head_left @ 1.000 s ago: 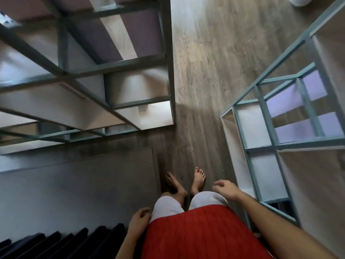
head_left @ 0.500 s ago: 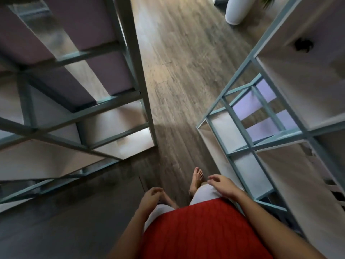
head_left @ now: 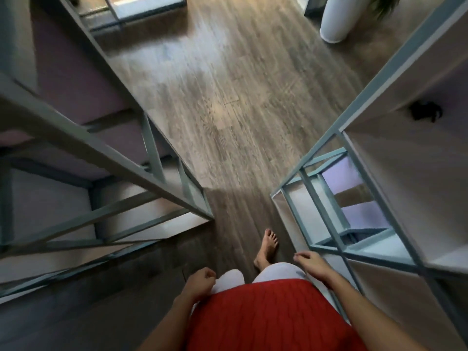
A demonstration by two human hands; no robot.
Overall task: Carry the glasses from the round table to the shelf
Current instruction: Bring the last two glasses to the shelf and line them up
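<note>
Scene: A person in a red top [head_left: 266, 317] walks barefoot over the wood floor [head_left: 228, 97], in the aisle between the left shelf unit [head_left: 152, 150] at 9 o'clock and the right shelf unit [head_left: 354, 138] at 3 o'clock.
Hands: The left hand [head_left: 201, 281] and right hand [head_left: 312, 264], low at 6 o'clock, are apart, loosely curled and carrying nothing.
Glasses: None in view, and neither is the round table. This looks like the walk to fetch them.
Risk: The aisle is tight. The right hand swings close to the right unit's metal frame and could knock it. The bare foot [head_left: 268, 245] could stub on a frame corner. A white planter [head_left: 336, 24] stands ahead at 1 o'clock. On a loaded return, clipping a post could drop glass beside bare feet.
Change: Since a second ago the view has lifted and moved forward. More floor shows, the planter has come into sight, and the dark stepped shape at 7 o'clock is gone.
</note>
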